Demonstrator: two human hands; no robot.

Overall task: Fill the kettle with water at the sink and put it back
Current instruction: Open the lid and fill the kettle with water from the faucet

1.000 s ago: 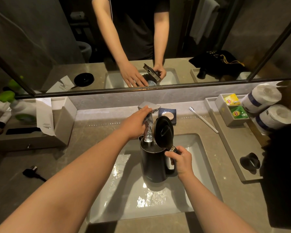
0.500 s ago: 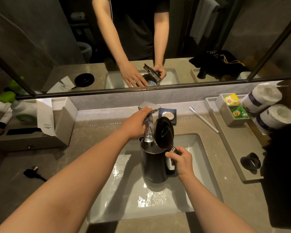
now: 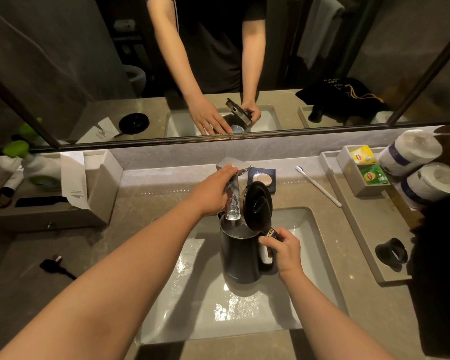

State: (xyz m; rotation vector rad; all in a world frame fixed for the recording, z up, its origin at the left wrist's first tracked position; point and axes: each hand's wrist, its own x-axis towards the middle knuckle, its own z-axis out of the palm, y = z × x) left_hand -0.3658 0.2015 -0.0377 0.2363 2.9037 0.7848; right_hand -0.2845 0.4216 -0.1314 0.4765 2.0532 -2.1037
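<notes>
mid-frame, the right hand (image 3: 286, 252) grips the handle of the black kettle (image 3: 240, 253), lid up, over the sink (image 3: 312, 229); the left hand (image 3: 213, 193) rests curled on the faucet (image 3: 233, 167).

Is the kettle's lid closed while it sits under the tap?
No, the lid stands flipped open above the kettle, and water from the tap runs into its mouth.
</notes>
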